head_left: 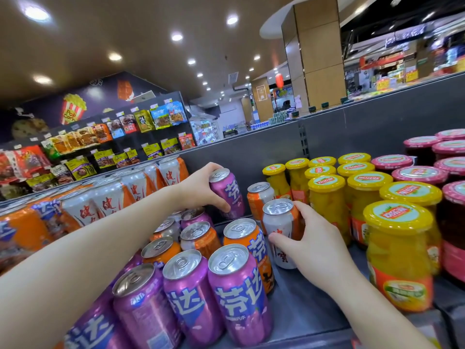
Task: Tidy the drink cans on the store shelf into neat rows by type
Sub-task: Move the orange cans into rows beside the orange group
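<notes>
Gripping purple can (pixel 230 191) with left hand (pixel 200 191); right hand (pixel 313 246) half-covers white can (pixel 278 222).

ceiling (pixel 130 34): brown, glossy | light: round recessed spotlights (pixel 177 37), lit | column (pixel 317 51): square, wood-panelled, right of centre | left wall: dark, popcorn mural (pixel 73 110) above racks of hanging snack packets (pixel 120 144) | grey metal partition (pixel 377 127) across the middle | red lantern (pixel 279 80) far back

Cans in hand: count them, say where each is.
2. A purple can gripped by the left hand near the back of the shelf; a white can held by the right hand beside the yellow-lidded jars. None hidden.
</notes>
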A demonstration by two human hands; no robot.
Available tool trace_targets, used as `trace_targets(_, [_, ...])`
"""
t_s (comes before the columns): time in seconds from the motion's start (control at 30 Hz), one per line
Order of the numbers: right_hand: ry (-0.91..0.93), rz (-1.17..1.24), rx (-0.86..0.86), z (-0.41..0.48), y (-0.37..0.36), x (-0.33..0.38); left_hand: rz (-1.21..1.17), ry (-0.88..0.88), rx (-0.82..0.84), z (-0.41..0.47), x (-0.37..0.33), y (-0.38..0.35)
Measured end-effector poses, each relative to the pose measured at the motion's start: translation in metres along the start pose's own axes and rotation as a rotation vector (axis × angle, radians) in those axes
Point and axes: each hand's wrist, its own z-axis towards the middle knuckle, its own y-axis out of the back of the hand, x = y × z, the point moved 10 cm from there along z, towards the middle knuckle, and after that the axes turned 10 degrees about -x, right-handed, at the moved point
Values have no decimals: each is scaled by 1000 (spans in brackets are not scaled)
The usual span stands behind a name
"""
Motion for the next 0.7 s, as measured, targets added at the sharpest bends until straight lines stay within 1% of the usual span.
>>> trace_targets(0.1, [-28,18,12,-1,-1,-1,58,-15,70,-7,-5,-9])
trace_targets(0.2, [-34,-19,11,-2,-2,-2,152,-45,134,-11,-8,-21])
trace_targets(0.37, [-27,-48,-11,-5,4,0,310,-109,204,-15,-6,-38])
trace_targets(0.53, [-58,-84,2,-3,2,2,406,-71,313,-19,-3,-33])
trace_targets(0.7, [-88,-146,33,4,-6,4,347,-30,322,-33,-12,-6])
